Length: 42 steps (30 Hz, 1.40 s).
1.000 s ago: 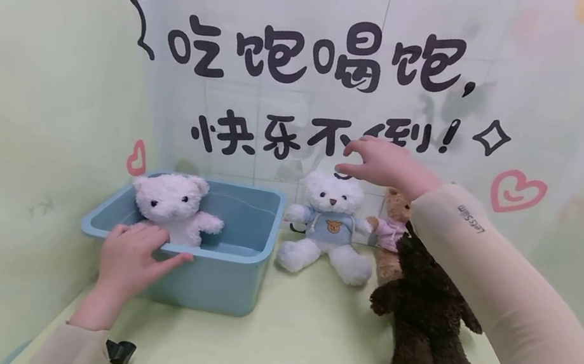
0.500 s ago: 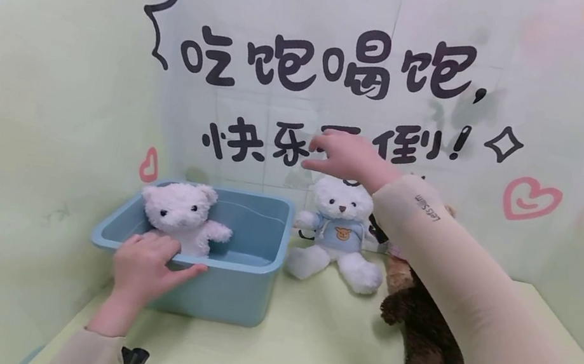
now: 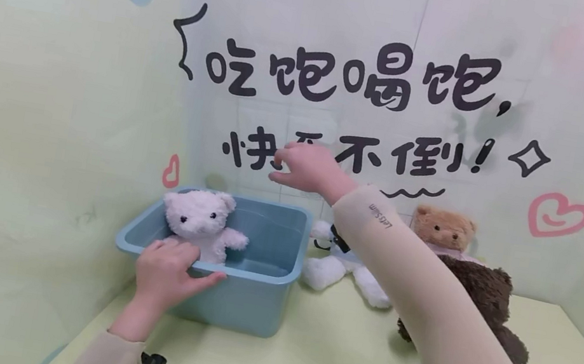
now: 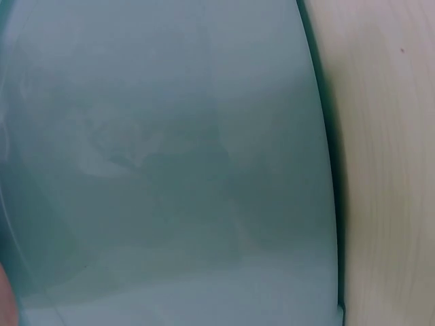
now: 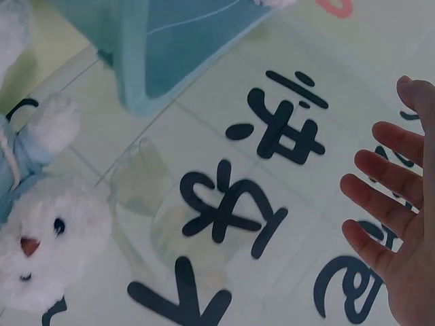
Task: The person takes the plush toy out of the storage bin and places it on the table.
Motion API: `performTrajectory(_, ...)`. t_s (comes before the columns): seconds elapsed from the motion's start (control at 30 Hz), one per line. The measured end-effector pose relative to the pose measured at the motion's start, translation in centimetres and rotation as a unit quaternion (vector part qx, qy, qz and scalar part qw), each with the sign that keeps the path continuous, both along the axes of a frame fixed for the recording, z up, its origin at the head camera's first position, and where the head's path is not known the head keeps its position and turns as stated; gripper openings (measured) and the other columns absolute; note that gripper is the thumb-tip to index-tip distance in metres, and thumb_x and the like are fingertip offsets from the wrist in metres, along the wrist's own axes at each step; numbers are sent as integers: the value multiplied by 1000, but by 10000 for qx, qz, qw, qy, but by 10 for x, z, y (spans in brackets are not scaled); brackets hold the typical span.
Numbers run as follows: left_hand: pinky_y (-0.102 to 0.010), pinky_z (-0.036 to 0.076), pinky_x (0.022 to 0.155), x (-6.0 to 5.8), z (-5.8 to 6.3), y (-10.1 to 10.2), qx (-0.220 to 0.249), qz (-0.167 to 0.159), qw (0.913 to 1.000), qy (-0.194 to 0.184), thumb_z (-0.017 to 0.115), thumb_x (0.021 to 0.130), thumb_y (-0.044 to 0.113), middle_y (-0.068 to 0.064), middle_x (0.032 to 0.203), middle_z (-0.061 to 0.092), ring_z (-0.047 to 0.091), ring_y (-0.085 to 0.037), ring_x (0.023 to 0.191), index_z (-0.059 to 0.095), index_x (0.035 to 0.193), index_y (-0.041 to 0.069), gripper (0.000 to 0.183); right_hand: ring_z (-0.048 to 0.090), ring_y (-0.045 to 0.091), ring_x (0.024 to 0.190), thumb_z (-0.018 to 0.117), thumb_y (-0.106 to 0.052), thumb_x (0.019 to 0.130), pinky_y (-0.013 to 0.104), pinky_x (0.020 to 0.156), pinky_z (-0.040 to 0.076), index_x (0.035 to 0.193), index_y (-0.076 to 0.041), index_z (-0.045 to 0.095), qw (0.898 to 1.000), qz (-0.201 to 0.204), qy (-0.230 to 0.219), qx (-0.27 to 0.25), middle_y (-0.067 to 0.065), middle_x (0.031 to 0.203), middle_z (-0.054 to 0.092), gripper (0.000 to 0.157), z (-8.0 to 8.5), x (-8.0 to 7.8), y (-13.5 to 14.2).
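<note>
My left hand [image 3: 166, 274] grips the front rim of a blue-grey plastic bin [image 3: 231, 304], fingers over the edge and thumb along the outside. In the left wrist view the bin's smooth wall [image 4: 183, 156] fills most of the picture. Inside the bin, at its left end, a pale pink teddy bear [image 3: 200, 218] sits upright. Up in front of the back wall, above the bin, my right hand [image 3: 308, 167] hangs with nothing in it. The right wrist view shows its fingers [image 5: 377, 204] spread and loosely bent.
Right of the bin sits a white teddy bear [image 3: 322, 272] in a blue top, partly behind my right forearm. Farther right, a tan teddy bear [image 3: 443, 228] is behind a dark brown one [image 3: 482, 291]. A printed sheet [image 3: 400, 20] covers the back wall.
My right hand has moved left, from above the white bear to above the bin. The left hand keeps its hold on the rim. The whole head view has shifted, so the scene sits farther right.
</note>
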<state>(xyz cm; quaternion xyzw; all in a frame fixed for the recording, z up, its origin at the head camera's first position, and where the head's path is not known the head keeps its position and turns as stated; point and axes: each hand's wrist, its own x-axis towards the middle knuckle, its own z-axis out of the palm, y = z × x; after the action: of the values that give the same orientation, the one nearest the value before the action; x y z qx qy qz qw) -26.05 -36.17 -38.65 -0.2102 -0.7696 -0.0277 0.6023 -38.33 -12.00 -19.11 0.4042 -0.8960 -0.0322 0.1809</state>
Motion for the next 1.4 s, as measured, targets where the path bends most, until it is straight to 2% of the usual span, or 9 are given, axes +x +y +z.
performTrajectory(0.13,-36,30,47,0,-1,1,17,32,10000,18,43,79,80,6,50,27,39,-22,43,32,57,17,68,60,16,88,57,-43,94,34,76,49,109,-17,69,9990,377,233,-114,-1,104,65,32,-7,2,-21)
performTrajectory(0.37,-36,32,48,-1,-8,5,-29,11,9999,149,44,80,79,5,51,29,40,-21,43,33,57,16,67,61,15,80,59,-34,94,31,71,50,98,-16,73,9906,1029,845,-325,-2,92,65,23,-30,3,-51)
performTrajectory(0.5,-36,32,48,0,-10,8,-1,-9,9998,201,42,82,78,4,50,29,41,-22,44,33,57,16,68,60,14,76,59,-31,93,29,68,48,91,-17,73,9770,1481,1447,-516,-3,84,63,20,-48,0,-67)
performTrajectory(0.6,-35,32,48,2,-10,10,4,15,9997,234,41,83,78,4,50,29,40,-21,44,32,56,16,67,58,14,70,59,-28,92,28,63,47,84,-16,71,9611,1880,1873,-767,-3,78,60,18,-60,-2,-79)
performTrajectory(0.73,-35,32,49,3,-8,12,-8,28,9995,307,42,83,77,4,50,31,41,-20,44,33,56,16,67,55,15,65,61,-24,90,27,58,46,78,-14,68,9461,2188,2162,-1015,-1,73,56,18,-75,-2,-92)
performTrajectory(0.97,-35,32,48,1,-3,12,1,23,9990,448,41,84,76,4,50,29,38,-20,43,31,55,15,69,53,15,70,59,-27,92,25,58,44,78,-13,65,9489,2139,2146,-880,-1,77,54,20,-92,-4,-106)
performTrajectory(1.17,-33,32,48,0,-2,10,-27,50,9992,392,40,83,78,5,50,26,35,-17,42,29,55,16,69,54,16,74,60,-27,91,27,60,45,81,-13,66,9496,1957,2243,-983,0,81,56,18,-102,-12,-115)
performTrajectory(1.27,-33,31,48,1,-2,8,-19,101,9993,360,40,83,78,6,50,26,33,-16,42,29,55,16,69,56,17,82,60,-29,92,27,68,47,97,-12,68,9648,1769,1707,-934,1,93,60,19,-104,-12,-121)
performTrajectory(1.4,-35,32,49,3,-2,2,-1,175,9994,289,40,83,78,5,50,28,34,-17,42,29,55,16,70,52,18,109,60,-36,94,34,93,44,126,-14,60,9859,1393,317,-866,2,122,57,39,-106,-13,-129)
